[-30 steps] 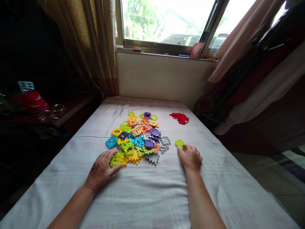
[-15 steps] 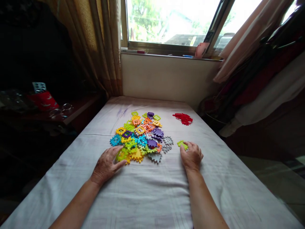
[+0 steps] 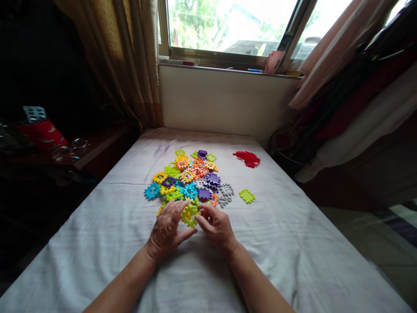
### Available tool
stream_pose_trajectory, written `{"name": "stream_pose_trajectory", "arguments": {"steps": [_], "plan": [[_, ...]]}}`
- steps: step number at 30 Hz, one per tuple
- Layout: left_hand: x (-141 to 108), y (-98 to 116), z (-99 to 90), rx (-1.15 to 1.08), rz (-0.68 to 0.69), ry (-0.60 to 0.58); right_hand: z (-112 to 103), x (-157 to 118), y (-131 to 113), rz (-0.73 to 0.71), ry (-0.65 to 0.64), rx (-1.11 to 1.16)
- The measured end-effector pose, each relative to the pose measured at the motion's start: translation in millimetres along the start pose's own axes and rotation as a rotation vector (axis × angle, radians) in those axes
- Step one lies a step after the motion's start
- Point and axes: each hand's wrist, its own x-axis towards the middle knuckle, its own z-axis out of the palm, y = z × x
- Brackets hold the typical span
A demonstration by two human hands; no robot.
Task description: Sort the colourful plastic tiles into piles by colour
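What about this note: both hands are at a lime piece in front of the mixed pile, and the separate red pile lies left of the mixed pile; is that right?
Not quite: the head view shows the red pile right of the mixed pile.

This is a home, likely a bedroom: a sheet (image 3: 208,269) covers a broad flat surface, a long curtain (image 3: 130,65) hangs by the window (image 3: 224,26), and clothes (image 3: 368,91) hang in the dim right side.
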Motion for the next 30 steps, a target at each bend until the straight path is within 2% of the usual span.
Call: {"name": "stream_pose_trajectory", "arguments": {"steps": [3, 5, 10, 11, 14, 19, 22, 26, 30], "plan": [[5, 2, 5.0, -0.006, -0.018, -0.048, -1, 3, 6, 0.091, 0.025, 0.084], [8, 0, 4.5, -0.005, -0.016, -0.049, -14, 9, 16, 0.129, 0.114, 0.092], [10, -14, -5.4, 0.039, -0.041, 0.060, -82, 20, 67, 0.359, 0.594, -0.050], [10, -19, -8.1, 0.049, -0.060, 0.089, -95, 21, 78, 0.418, 0.643, -0.099], [7, -39, -16.5, 0.084, -0.124, 0.166, -119, 18, 100, 0.535, 0.656, -0.193], [1, -65, -25.8, 0.107, -0.213, 0.230, -126, 15, 106, 0.593, 0.684, -0.400], [0, -65, -26.0, 0.098, -0.213, 0.179, -125, 14, 102, 0.582, 0.694, -0.537], [2, -52, -21.6, 0.121, -0.168, 0.073, -117, 14, 98, 0.526, 0.641, -0.597], [6, -45, -16.8, 0.178, -0.160, 0.059, -106, 14, 99, 0.419, 0.603, -0.616]]}}
